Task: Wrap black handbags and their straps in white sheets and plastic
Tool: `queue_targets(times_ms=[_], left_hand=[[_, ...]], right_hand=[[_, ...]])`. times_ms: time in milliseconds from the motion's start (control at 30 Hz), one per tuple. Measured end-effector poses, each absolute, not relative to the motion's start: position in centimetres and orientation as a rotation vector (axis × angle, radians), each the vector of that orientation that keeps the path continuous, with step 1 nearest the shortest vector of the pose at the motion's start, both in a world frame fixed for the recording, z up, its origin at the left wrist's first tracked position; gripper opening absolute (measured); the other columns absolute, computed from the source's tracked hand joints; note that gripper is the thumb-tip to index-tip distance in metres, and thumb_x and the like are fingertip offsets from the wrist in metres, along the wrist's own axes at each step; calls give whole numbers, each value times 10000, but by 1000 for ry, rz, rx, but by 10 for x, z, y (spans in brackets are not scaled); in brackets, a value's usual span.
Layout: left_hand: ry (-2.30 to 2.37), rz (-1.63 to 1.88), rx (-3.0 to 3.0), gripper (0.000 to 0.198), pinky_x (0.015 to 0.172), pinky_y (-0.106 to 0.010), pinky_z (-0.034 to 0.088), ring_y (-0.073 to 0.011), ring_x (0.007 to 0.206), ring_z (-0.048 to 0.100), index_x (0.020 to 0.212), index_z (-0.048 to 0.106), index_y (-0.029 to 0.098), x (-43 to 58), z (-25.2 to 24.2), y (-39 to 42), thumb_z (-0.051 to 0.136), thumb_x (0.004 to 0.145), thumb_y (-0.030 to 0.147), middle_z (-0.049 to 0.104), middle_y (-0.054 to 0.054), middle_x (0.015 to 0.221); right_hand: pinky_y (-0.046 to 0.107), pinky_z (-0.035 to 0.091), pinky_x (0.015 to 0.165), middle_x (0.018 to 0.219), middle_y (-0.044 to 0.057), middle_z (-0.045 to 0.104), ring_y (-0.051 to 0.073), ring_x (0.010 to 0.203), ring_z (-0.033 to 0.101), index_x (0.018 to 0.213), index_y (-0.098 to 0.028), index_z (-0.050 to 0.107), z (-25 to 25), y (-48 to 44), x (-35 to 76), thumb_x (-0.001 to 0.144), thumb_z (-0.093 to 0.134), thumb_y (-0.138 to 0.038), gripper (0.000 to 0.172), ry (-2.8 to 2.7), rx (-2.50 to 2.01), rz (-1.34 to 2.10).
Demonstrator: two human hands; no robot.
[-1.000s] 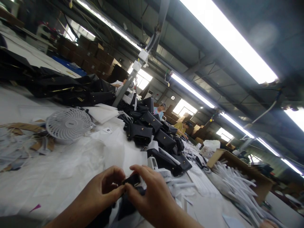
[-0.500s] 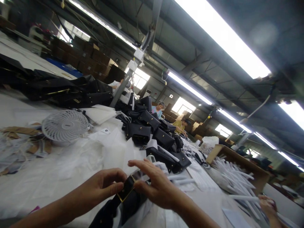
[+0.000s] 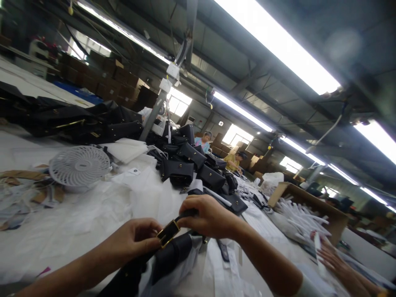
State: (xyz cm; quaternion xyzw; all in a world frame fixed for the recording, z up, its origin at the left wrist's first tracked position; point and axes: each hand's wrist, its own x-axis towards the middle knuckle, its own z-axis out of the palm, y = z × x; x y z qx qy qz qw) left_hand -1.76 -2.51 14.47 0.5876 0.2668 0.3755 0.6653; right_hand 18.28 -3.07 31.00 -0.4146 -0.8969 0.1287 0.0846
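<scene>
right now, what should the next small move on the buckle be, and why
Probably a gentle pull on the strap with the right hand while the left hand steadies the buckle: the left already holds the buckle's near end, and the right pinches the strap just beyond its far end.

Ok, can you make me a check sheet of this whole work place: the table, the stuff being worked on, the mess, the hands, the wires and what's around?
Surface: pale table, partly covered by thin white sheets.
Job's things: gold-edged buckle and dark strap, above a black item, likely a bag.
Clutter: white fan, brown and grey scraps, piled black handbags, white strips by a cardboard box.
Hands: left hand pinches the buckle; right hand grips the strap. Another person's hand holds a strip.
Cables: one hangs near a ceiling light.
Surroundings: stacked cartons, people beyond the handbags.
</scene>
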Motion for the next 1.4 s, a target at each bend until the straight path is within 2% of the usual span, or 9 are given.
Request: queue_targets(times_ms=[67,200,467,767,933,1067,1167,1267,1400], left_hand=[[680,828,1346,495,596,-241,343,-152,678,578,958,683,174,-22,151,-27,742,756,623,681,-4,762],[582,728,1524,401,767,-260,421,-200,899,634,981,733,193,-32,166,-33,622,884,566,740,-36,944],[664,797,1675,135,766,-246,478,-188,808,677,867,769,214,-52,152,-31,696,826,321,775,5,839],[574,817,1583,352,842,-277,463,-229,976,657,1195,702,230,-51,168,-30,631,894,397,747,-21,1009],[593,819,1464,291,660,-247,424,-182,751,635,982,764,203,-44,156,-26,705,819,436,735,-12,829],[588,890,1460,339,665,-249,428,-176,734,633,939,768,206,-43,142,-18,712,810,514,736,-9,814],[661,922,1497,316,688,-266,446,-197,760,646,948,778,198,-42,139,-15,724,809,477,740,-13,803],[682,934,1469,216,730,-270,469,-204,805,671,954,788,213,-40,138,-18,748,805,365,769,-9,849],[561,961,1362,323,849,-317,502,-240,972,702,1126,730,262,-41,131,-22,771,808,302,780,-18,1029]], right_hand=[[213,411,657,758,-23,634,117,710,577,830,-173,737,311,-30,182,836,760,-242,73,-2633,-1266,346],[211,409,640,728,-31,620,116,697,569,807,-170,733,312,-31,180,832,747,-213,51,-2579,-1276,330],[209,410,642,709,-38,602,114,691,555,816,-170,738,303,-26,181,851,699,-243,90,-2523,-1348,536],[219,414,648,717,-28,651,118,688,573,848,-168,767,307,-17,167,842,714,-304,147,-2584,-1386,467],[229,472,724,819,3,724,142,772,652,901,-167,772,315,-16,169,872,700,-289,144,-2636,-1304,493],[285,501,885,1029,33,753,177,944,687,1068,-221,745,304,-24,168,856,746,-342,244,-2698,-1114,307],[425,355,1124,1177,42,730,222,1129,642,1191,-270,688,285,-32,163,808,799,-412,423,-2721,-991,-17],[486,247,1185,1065,28,759,211,1047,672,1147,-279,692,270,-35,159,868,745,-419,317,-2758,-962,-118],[434,340,1127,935,-8,757,172,898,695,1067,-292,715,267,-32,161,876,733,-446,246,-2792,-967,-64]])
